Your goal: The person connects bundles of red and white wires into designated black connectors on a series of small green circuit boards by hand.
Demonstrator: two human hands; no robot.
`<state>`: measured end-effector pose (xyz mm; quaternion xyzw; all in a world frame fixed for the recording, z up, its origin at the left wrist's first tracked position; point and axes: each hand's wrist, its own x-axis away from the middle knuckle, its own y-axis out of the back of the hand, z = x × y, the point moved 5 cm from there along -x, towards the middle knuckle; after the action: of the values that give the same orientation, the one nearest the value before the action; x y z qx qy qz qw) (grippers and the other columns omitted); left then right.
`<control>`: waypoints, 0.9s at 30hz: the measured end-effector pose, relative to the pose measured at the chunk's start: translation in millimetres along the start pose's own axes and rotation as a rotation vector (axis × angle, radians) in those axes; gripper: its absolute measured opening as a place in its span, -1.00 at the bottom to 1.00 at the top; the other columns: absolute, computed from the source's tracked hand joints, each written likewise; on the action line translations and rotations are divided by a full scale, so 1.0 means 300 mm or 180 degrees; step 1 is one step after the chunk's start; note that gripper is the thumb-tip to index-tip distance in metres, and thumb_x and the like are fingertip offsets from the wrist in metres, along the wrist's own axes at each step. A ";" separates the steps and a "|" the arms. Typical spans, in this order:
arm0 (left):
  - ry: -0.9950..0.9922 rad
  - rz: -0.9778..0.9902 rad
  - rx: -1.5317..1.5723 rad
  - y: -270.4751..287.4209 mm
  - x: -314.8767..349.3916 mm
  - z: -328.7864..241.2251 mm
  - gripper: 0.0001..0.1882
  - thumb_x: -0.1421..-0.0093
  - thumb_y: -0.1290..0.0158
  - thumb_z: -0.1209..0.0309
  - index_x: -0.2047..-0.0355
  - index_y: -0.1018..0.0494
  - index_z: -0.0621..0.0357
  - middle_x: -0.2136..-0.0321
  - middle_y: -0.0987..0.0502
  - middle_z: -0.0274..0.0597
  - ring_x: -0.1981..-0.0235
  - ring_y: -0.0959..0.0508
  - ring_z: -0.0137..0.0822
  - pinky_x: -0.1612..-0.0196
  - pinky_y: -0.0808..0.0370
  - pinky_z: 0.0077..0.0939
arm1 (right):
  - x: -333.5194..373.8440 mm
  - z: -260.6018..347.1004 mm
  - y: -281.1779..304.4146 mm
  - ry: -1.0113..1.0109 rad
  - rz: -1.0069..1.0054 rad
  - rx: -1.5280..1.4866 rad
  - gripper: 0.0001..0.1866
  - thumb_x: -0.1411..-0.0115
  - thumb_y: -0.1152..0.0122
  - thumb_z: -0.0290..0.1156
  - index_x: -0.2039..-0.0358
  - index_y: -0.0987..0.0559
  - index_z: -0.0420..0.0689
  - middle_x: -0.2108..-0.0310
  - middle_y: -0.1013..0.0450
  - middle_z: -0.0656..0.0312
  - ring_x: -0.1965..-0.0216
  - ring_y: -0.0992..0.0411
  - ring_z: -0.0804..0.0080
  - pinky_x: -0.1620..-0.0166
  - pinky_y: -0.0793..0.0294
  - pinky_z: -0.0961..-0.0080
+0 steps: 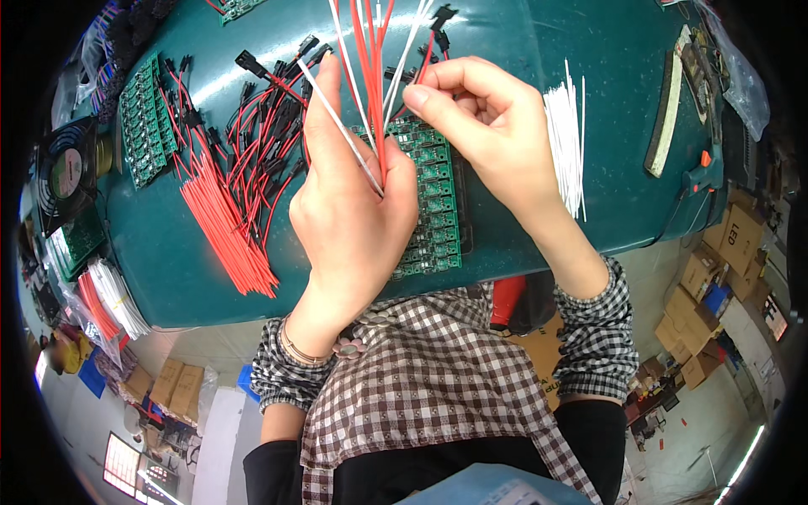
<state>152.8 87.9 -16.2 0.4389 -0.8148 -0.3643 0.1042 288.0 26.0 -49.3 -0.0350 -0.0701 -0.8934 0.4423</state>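
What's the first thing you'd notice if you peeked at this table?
Two hands at the middle: the left hand grips a fan of red and white wires, and the right hand pinches one at the top. Under them lies a green circuit board panel on the teal table, with a pile of red wires to the left.

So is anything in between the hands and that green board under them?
Nothing visible blocks it. The left hand, gripping a bunch of red and white wires, hovers right over the green circuit board panel; the right hand pinches one wire just above it.
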 end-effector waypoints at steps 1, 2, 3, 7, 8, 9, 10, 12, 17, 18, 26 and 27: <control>-0.0015 -0.0005 -0.0030 -0.002 0.002 0.000 -0.20 -0.03 -0.09 0.59 -0.30 -0.05 0.27 0.25 -0.56 -0.10 0.60 -0.58 -0.28 0.58 -0.50 -0.41 | 0.001 -0.012 0.003 -0.0113 0.0016 -0.0191 -0.83 -0.10 -0.37 -0.42 0.38 -0.64 -0.26 0.51 -0.46 0.37 0.61 -0.24 0.79 0.56 -0.20 0.71; -0.0030 -0.0009 -0.0061 -0.003 0.003 0.000 -0.20 -0.03 -0.09 0.59 -0.29 -0.06 0.28 0.15 -0.55 -0.04 0.58 -0.59 -0.25 0.57 -0.51 -0.39 | -0.001 -0.013 0.004 -0.0112 0.0018 -0.0188 -0.83 -0.10 -0.37 -0.42 0.38 -0.64 -0.26 0.51 -0.46 0.37 0.61 -0.24 0.79 0.56 -0.20 0.71; -0.0029 -0.0012 -0.0059 -0.004 0.003 0.000 -0.20 -0.03 -0.09 0.59 -0.29 -0.06 0.28 0.15 -0.55 -0.04 0.58 -0.59 -0.25 0.57 -0.51 -0.39 | -0.005 -0.014 0.004 -0.0140 0.0040 -0.0329 -0.84 -0.10 -0.36 -0.41 0.37 -0.64 -0.25 0.52 -0.48 0.36 0.59 -0.28 0.77 0.55 -0.24 0.72; 0.0027 0.0066 -0.0056 -0.004 0.001 -0.002 -0.20 -0.03 -0.09 0.58 -0.30 -0.05 0.29 0.03 -0.50 0.04 0.52 -0.62 -0.18 0.55 -0.52 -0.36 | -0.035 -0.015 -0.001 -0.0362 0.0108 -0.0099 -0.80 -0.09 -0.37 -0.34 0.38 -0.67 -0.23 0.56 -0.53 0.31 0.52 -0.40 0.73 0.48 -0.36 0.70; 0.0056 0.0115 -0.0042 -0.006 -0.001 -0.003 -0.20 -0.03 -0.09 0.58 -0.30 -0.04 0.29 0.03 -0.50 0.04 0.51 -0.62 -0.16 0.55 -0.52 -0.36 | -0.039 -0.014 -0.002 -0.0360 0.0094 -0.0091 -0.80 -0.09 -0.37 -0.34 0.38 -0.67 -0.23 0.56 -0.53 0.31 0.52 -0.40 0.73 0.48 -0.36 0.70; 0.0047 0.0119 -0.0028 -0.009 -0.002 -0.005 -0.20 -0.03 -0.09 0.58 -0.30 -0.04 0.29 0.03 -0.50 0.04 0.51 -0.62 -0.16 0.55 -0.52 -0.36 | -0.044 -0.011 -0.003 -0.0320 0.0099 0.0073 -0.78 -0.09 -0.37 -0.31 0.38 -0.67 -0.23 0.57 -0.54 0.29 0.51 -0.42 0.72 0.45 -0.38 0.69; 0.0016 0.0088 -0.0063 -0.010 -0.001 -0.005 -0.19 -0.03 -0.09 0.57 -0.30 -0.03 0.29 0.09 -0.53 0.02 0.52 -0.62 -0.16 0.55 -0.52 -0.36 | -0.048 -0.008 -0.007 -0.0277 0.0117 0.0231 -0.75 -0.09 -0.37 -0.29 0.38 -0.67 -0.24 0.57 -0.55 0.27 0.49 -0.43 0.72 0.43 -0.40 0.67; -0.0019 0.0049 -0.0082 -0.007 -0.003 -0.006 -0.19 -0.04 -0.10 0.57 -0.31 -0.03 0.29 0.14 -0.55 0.00 0.53 -0.62 -0.15 0.56 -0.52 -0.36 | -0.053 0.002 -0.001 -0.0280 0.0240 0.0398 -0.74 -0.08 -0.37 -0.27 0.38 -0.67 -0.24 0.57 -0.55 0.26 0.50 -0.45 0.70 0.42 -0.41 0.67; 0.0425 0.0402 0.0002 0.012 0.005 0.000 -0.12 -0.04 -0.20 0.48 -0.31 0.01 0.36 0.01 -0.48 0.14 0.42 -0.64 -0.07 0.48 -0.56 -0.35 | -0.096 0.091 0.147 0.0186 -0.0312 0.2016 -0.70 -0.07 -0.33 -0.22 0.36 -0.64 -0.22 0.46 -0.59 0.07 0.43 -0.58 0.30 0.35 -0.52 0.41; 0.0435 0.0363 0.0002 0.013 0.006 0.004 -0.12 -0.04 -0.20 0.48 -0.31 0.01 0.36 0.01 -0.48 0.14 0.42 -0.64 -0.07 0.48 -0.56 -0.35 | -0.104 0.093 0.137 0.0219 -0.0287 0.2020 -0.70 -0.07 -0.33 -0.22 0.36 -0.64 -0.22 0.46 -0.59 0.07 0.43 -0.58 0.30 0.35 -0.52 0.41; 0.0343 0.0358 0.0211 0.109 0.037 -0.013 0.07 0.08 -0.35 0.45 -0.36 0.06 0.31 0.50 -0.43 -0.26 0.64 -0.42 -0.44 0.58 -0.43 -0.57 | -0.143 0.105 0.086 0.0090 0.0174 0.3188 -0.70 -0.08 -0.17 -0.22 0.48 -0.64 -0.23 0.55 -0.53 -0.04 0.41 -0.55 0.00 0.26 -0.51 0.21; 0.0493 0.0445 0.0602 0.154 0.037 -0.002 0.04 0.07 -0.35 0.47 -0.36 0.03 0.23 0.49 -0.44 -0.29 0.62 -0.42 -0.49 0.57 -0.41 -0.62 | -0.143 0.095 0.103 -0.0090 0.0124 0.2959 -0.71 -0.07 -0.19 -0.24 0.45 -0.64 -0.24 0.53 -0.55 -0.02 0.41 -0.56 0.05 0.27 -0.51 0.24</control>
<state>116.9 94.9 14.1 0.4157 -0.8636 -0.2428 0.1500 338.8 45.7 -23.6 0.1535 -0.4685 -0.7582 0.4267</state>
